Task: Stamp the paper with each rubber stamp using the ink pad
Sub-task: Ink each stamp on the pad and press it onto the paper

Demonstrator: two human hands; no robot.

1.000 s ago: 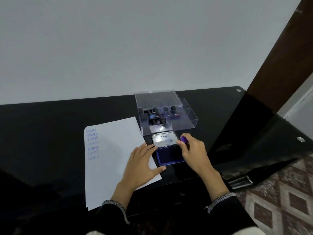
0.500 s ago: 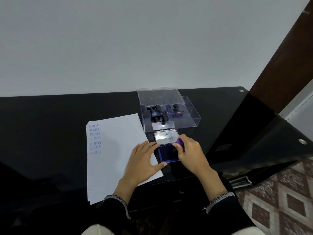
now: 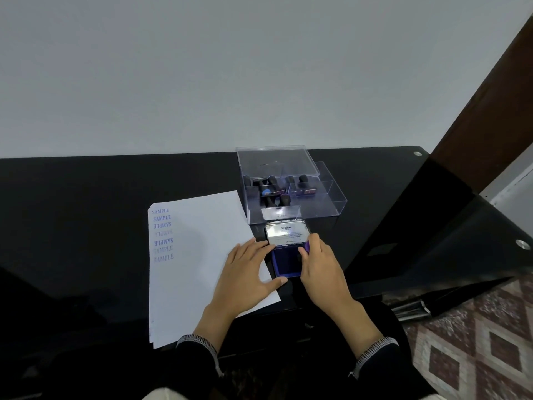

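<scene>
Silver ink pad lid (image 3: 287,232) lettered "Artline"; paper (image 3: 199,249) stamped "SAMPLE"

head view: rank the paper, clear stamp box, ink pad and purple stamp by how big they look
1. paper, largest by far
2. clear stamp box, farther from the camera, so likely understated
3. ink pad, lid up
4. purple stamp, mostly hidden in the right hand

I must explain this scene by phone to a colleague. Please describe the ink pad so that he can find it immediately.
On the black table, find the white paper printed with SAMPLE. Just right of its near corner, in front of the clear plastic box of stamps, lies the ink pad. It alone has a dark blue inked surface and a raised silver lid.
</scene>
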